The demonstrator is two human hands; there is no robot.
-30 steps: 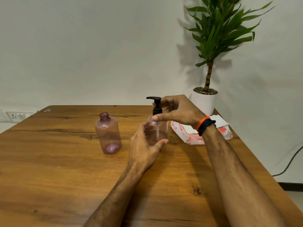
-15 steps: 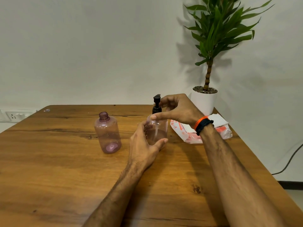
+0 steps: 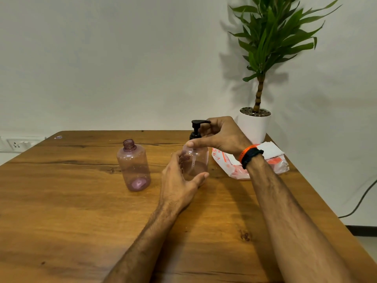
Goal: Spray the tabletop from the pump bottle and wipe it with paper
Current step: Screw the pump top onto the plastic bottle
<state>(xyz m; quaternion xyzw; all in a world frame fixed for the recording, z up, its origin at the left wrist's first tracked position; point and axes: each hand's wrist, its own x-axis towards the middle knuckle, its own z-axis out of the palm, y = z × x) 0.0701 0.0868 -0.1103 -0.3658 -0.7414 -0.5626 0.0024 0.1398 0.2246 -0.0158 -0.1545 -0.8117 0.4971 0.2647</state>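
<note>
- A pump bottle (image 3: 195, 160) stands upright on the wooden table (image 3: 71, 211), near the far right.
- The left hand (image 3: 179, 180) cups its clear body, fingers curled round it.
- The right hand (image 3: 221, 135) pinches the black pump head (image 3: 199, 124).
- The bottle looks like light, smooth thin plastic, little liquid inside; it is likely to tip or slip, so best held low around the body.
- Paper (image 3: 270, 149) lies on a packet just right of the bottle.
</note>
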